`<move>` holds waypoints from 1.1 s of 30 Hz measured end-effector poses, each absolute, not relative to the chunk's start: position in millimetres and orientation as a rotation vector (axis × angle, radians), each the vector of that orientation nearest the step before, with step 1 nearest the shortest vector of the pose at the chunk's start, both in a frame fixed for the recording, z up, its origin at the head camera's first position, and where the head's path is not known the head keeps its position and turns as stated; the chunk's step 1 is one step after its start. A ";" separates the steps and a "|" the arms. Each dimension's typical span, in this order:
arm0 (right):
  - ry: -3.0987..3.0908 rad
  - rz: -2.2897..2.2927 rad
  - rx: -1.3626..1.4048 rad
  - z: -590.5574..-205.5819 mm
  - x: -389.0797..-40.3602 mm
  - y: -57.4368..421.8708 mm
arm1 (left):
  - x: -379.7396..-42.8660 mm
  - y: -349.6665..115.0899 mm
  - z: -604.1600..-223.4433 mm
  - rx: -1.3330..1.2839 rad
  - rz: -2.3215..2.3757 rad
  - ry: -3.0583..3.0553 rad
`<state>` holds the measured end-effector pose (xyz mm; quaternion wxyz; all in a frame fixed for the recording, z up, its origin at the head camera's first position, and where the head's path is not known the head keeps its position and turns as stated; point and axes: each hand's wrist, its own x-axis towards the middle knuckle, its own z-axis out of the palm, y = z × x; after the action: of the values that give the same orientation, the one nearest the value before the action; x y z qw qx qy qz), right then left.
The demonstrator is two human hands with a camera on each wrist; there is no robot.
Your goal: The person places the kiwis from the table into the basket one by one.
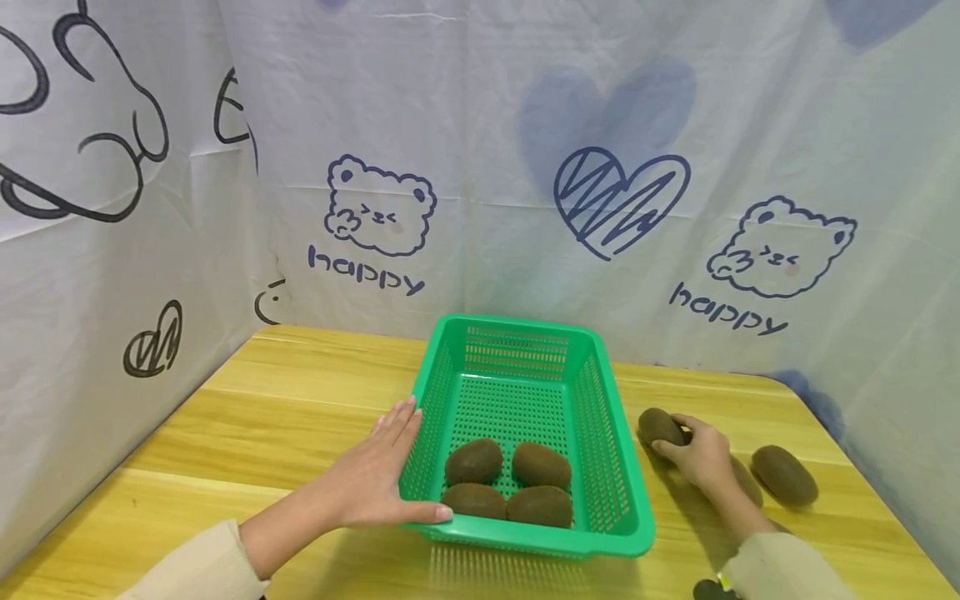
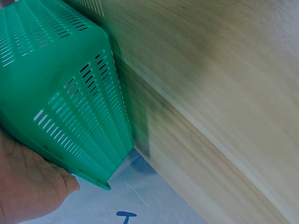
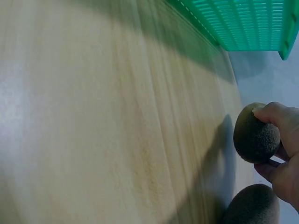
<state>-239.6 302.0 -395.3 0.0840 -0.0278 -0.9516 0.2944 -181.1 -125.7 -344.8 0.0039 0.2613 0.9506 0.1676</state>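
Note:
My right hand [image 1: 703, 454] grips a brown kiwi [image 1: 660, 427] to the right of the green basket [image 1: 637, 508]. In the right wrist view, that kiwi [image 3: 256, 135] sits between thumb and fingers, with its shadow on the table. My left hand [image 1: 371, 479] rests on the basket's near left corner, fingers straight along the left rim and thumb over the front rim. Several kiwis [image 1: 542, 465] lie together at the near end inside the basket. Another kiwi [image 1: 746, 482] is partly hidden behind my right hand and wrist.
One more kiwi [image 1: 783, 475] lies farther right on the wooden table [image 1: 315, 392]. A white curtain [image 1: 480, 275] with printed drawings hangs behind the table, and a similar one stands along the left side.

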 end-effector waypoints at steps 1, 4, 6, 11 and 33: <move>-2.834 0.882 -0.079 -394.6 -239.3 302.5 | -181.1 -125.7 -344.9 0.818 0.526 2.979; -2.818 0.887 -0.070 -392.1 -239.0 303.0 | -181.1 -125.8 -345.2 0.815 0.529 2.979; -2.805 0.884 -0.075 -390.1 -238.4 302.6 | -181.3 -125.8 -345.4 0.815 0.529 2.979; -2.784 0.896 -0.098 -384.7 -237.5 300.8 | -181.6 -125.8 -346.1 0.816 0.530 2.977; -2.674 0.909 0.002 -344.1 -233.7 285.0 | -180.9 -125.3 -344.6 0.822 0.514 2.983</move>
<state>-233.7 285.0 -344.1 0.1581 0.0007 -0.9349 0.3177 -180.9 -125.3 -344.6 0.0026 0.2622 0.9510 0.1640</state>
